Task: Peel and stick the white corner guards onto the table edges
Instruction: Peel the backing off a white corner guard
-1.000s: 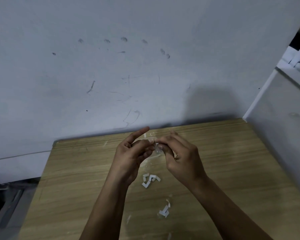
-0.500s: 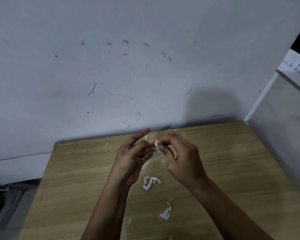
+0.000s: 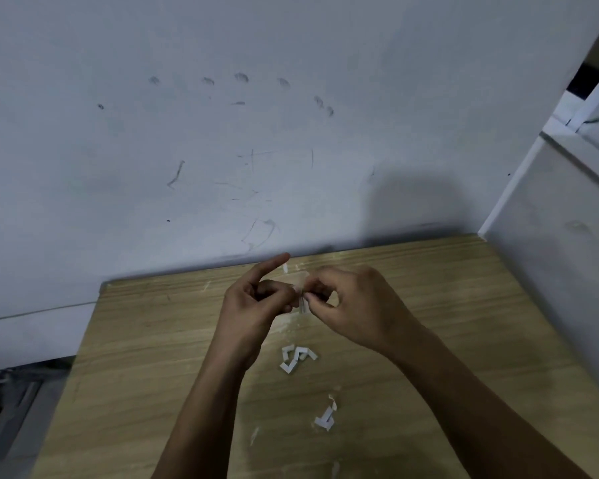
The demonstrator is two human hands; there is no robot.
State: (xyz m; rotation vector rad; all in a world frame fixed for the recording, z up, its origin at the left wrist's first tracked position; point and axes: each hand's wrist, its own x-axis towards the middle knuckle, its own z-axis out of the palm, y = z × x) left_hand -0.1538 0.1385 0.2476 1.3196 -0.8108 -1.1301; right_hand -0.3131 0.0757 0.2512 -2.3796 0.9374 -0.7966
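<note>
left hand (image 3: 253,305): pinching guard (image 3: 303,302), index finger straight
right hand (image 3: 353,305): fingers pinching same guard
guard: held between hands above desk (image 3: 146,357)
spare guards (image 3: 296,359): on desk below hands
scrap (image 3: 325,418): nearer edge

Light wood-grain table (image 3: 146,357), far edge against wall. On it: cluster of white L-shaped corner guards (image 3: 296,358) near centre; separate white guard piece with curled strip (image 3: 326,417) nearer; pale smears.

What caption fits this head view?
Both hands pinch a small white corner guard above the wooden table.
</note>
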